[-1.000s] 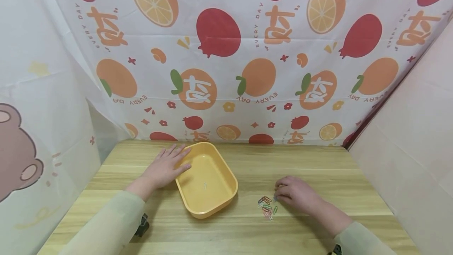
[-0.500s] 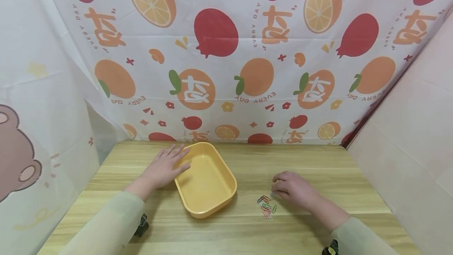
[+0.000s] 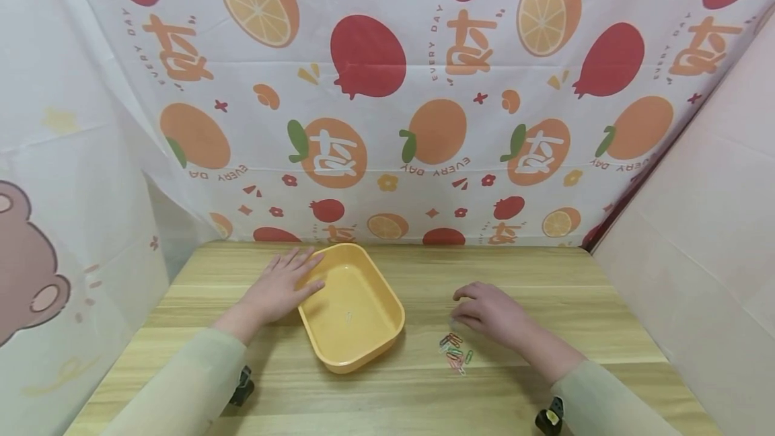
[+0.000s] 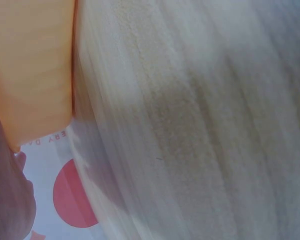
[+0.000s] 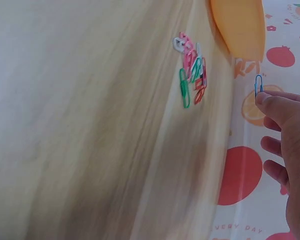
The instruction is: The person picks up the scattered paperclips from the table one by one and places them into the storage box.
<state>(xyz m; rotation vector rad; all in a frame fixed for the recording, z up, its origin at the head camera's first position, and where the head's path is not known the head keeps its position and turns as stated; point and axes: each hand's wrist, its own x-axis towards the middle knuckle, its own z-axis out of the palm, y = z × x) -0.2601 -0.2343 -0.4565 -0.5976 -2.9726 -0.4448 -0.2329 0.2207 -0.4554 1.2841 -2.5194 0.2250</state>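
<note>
"How do the hands hold things?"

"The left hand (image 3: 277,291) grips nothing: its straight, spread fingers rest over the left rim of a smooth yellow tray with rounded corners (image 3: 351,345)."

"Anything in the tray?"

"One thin, pale sliver (image 3: 348,317) lies on its floor. It looks like a paper clip, but it's too small in the head view to be sure."

"And right of the tray?"

"A small heap of coloured wire paper clips (image 5: 192,65), pink, white, red and green among them, overlapping on the light wood-grained table (image 3: 424,402). One long green paper clip (image 5: 184,88) lies along the heap's edge."

"Then the right hand?"

"The right hand (image 3: 496,315) is near the heap, to its right and farther back. Thumb and forefinger are closed on one end of a slim blue wire paper clip (image 5: 258,84); its rounded loop sticks out past the fingertips. The other fingers are bent."
</note>
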